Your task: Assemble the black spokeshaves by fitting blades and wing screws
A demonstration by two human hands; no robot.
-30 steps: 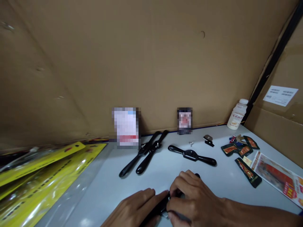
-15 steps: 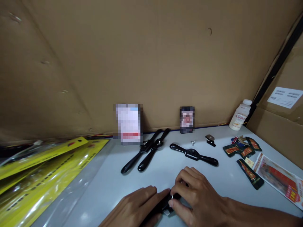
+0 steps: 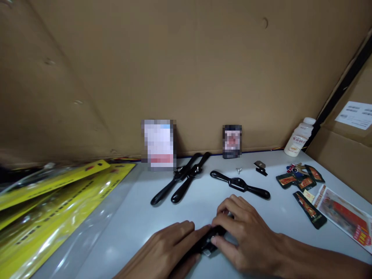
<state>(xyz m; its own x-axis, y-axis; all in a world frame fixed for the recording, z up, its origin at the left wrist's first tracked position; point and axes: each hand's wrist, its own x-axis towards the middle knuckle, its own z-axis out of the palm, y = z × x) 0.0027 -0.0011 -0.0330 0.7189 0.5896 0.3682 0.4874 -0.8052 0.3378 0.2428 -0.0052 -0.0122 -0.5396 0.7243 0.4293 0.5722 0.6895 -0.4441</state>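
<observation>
At the front of the table lies a black spokeshave [image 3: 208, 241], partly covered by both hands. My left hand [image 3: 165, 248] is wrapped over its left handle. Thumb and fingers of my right hand [image 3: 245, 234] pinch near a small silvery screw at its middle; a blade edge shows below. Beyond them rests another spokeshave body [image 3: 240, 184] with no blade fitted. Behind that are a small wing screw [image 3: 238, 170], a metal blade [image 3: 259, 165] and a black cap piece [image 3: 262, 171]. Two spokeshaves [image 3: 190, 180] with screws fitted lie side by side to the left.
Yellow-carded plastic packages [image 3: 72, 209] cover the left side. Two blurred upright items [image 3: 159, 143] lean on the cardboard wall [image 3: 186, 69]. To the right are a white bottle [image 3: 300, 137], keys [image 3: 296, 169], several dark green packets [image 3: 310, 209] and a printed plastic bag [image 3: 343, 217].
The view has shifted slightly. My right fingers have loosened and changed position around the spokeshave's screw, uncovering more of its middle. My left hand keeps its hold.
</observation>
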